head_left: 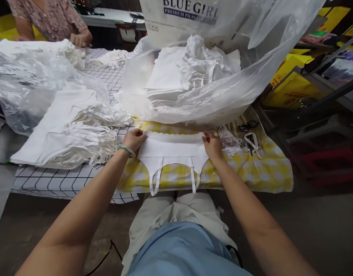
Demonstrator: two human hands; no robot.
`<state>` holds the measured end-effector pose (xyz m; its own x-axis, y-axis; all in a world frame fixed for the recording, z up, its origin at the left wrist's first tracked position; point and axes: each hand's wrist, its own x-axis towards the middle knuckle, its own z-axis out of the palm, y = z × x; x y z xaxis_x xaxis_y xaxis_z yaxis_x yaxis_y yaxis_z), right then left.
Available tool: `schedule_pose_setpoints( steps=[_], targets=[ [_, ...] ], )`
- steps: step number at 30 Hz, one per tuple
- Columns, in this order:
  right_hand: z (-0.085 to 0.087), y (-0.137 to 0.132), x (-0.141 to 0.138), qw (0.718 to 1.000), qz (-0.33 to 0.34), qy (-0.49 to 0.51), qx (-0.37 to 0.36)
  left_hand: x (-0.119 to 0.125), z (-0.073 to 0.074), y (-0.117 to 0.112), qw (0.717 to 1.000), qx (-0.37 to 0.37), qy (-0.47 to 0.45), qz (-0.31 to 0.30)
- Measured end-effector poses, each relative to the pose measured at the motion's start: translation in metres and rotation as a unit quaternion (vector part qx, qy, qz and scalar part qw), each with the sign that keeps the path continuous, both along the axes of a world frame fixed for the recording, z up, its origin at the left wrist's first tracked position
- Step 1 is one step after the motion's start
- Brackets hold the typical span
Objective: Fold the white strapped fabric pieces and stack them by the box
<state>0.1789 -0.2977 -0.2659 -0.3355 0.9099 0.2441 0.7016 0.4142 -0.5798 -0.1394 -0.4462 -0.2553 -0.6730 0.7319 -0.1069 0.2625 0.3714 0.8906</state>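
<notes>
A white camisole top (172,147) lies spread over the yellow checked cloth (245,176), its two thin straps hanging toward me at the table's front edge. My left hand (134,139) pinches its far left corner between thumb and fingers. At the far right corner, my right hand (212,145) grips the fabric the same way. Between them the hem runs fairly straight. Left of my left hand sits a pile of white strappy garments (64,130). Beyond the camisole, a clear plastic bag (216,109) holds a stack of similar white garments (167,73).
Small white scraps (230,141) lie right of my right hand, beside a white strap loop (252,143) and dark-handled scissors (248,125). Another person's hand (80,39) rests at the far left, behind a plastic-covered garment pile (29,73). A metal rack (323,76) stands at right.
</notes>
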Motion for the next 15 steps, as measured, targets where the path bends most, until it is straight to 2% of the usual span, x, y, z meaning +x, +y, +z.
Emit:
schedule_pose_setpoints(
  steps=[3,5,7,9,11,12,14,15],
  targets=[
    [0.003,0.0,-0.004,0.998,0.01,-0.06,0.034,0.001,-0.005,0.002,0.993,-0.023,0.114,-0.011],
    [0.014,-0.006,-0.003,0.994,0.017,-0.09,0.067,0.002,-0.004,-0.001,0.987,-0.034,0.153,-0.014],
    [0.03,-0.024,0.004,0.991,0.034,-0.078,0.105,0.003,0.0,-0.007,0.981,-0.041,0.19,-0.021],
    [0.044,-0.056,0.02,0.993,0.061,-0.024,0.097,0.004,0.006,-0.014,0.965,-0.031,0.256,-0.038],
    [0.05,-0.101,0.043,0.995,0.096,0.038,-0.003,0.006,0.011,-0.018,0.941,0.001,0.332,-0.067],
    [0.048,-0.125,0.055,0.987,0.122,0.055,-0.093,0.01,0.013,-0.019,0.927,0.019,0.362,-0.091],
    [0.035,-0.171,0.076,0.952,0.144,0.076,-0.26,0.023,0.017,-0.017,0.903,0.045,0.398,-0.155],
    [0.025,-0.189,0.082,0.937,0.131,0.09,-0.311,0.033,0.019,-0.014,0.892,0.049,0.405,-0.195]
  ],
)
